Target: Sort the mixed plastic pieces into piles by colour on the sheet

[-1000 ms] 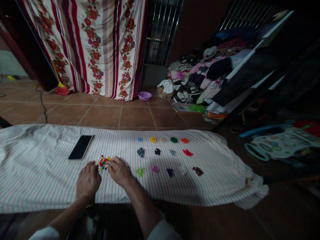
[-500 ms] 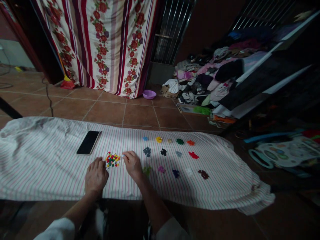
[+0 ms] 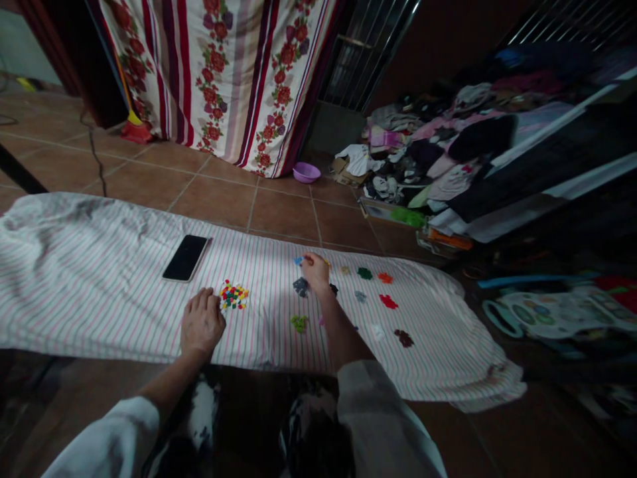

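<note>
My left hand (image 3: 203, 320) rests on the striped cloth (image 3: 124, 299), fingers laid down and touching the left edge of a pile of mixed small coloured pieces (image 3: 233, 295). Farther right, my right hand (image 3: 316, 271) is closed in a pinch over the small blue pile (image 3: 298, 261); whatever its fingertips hold is too small to make out. Just below that hand lies a dark grey pile (image 3: 300, 287). My right hand and forearm partly cover the yellow, black, pink and dark blue piles. A lime green pile (image 3: 298, 323) shows left of the forearm.
Right of my arm are dark green (image 3: 365, 273), orange (image 3: 385, 277), red (image 3: 388, 301), light grey (image 3: 360, 297), white (image 3: 378, 331) and brown (image 3: 403, 338) piles. A phone (image 3: 186, 257) lies to the left. On the floor beyond stands a purple basin (image 3: 306, 172).
My right hand has moved right and away from me, from beside the mixed pile to the blue pile. My left hand stays by the mixed pile. The camera view has shifted and tilted.
</note>
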`<state>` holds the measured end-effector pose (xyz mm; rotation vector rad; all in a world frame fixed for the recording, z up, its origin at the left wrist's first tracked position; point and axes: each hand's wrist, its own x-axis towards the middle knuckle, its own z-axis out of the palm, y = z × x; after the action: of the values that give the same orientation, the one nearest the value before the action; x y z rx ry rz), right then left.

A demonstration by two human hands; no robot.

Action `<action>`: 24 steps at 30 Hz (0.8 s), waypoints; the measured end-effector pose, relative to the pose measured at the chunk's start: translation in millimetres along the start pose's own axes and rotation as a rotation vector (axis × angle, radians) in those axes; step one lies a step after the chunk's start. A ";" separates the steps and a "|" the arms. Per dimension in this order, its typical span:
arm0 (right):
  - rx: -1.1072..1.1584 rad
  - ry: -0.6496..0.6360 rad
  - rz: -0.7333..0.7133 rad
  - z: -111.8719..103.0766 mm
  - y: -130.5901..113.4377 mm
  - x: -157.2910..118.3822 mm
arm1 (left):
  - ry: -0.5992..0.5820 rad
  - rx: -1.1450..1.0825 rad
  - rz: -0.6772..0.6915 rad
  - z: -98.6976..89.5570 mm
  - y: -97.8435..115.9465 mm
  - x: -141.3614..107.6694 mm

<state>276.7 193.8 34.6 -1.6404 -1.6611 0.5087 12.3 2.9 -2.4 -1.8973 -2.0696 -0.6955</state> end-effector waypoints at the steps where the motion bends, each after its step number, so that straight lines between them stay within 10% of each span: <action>1: -0.038 -0.007 0.006 -1.7 2.3 6.8 | -0.005 -0.001 -0.001 0.0 0.0 0.0; 24: -0.458 -0.247 -0.142 18.3 12.3 29.6 | -0.048 -0.001 -0.009 -0.5 -0.3 1.0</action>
<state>274.3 227.8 20.3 -1.8123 -2.1830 0.2789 11.8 3.4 -1.6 -1.9251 -2.1080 -0.6595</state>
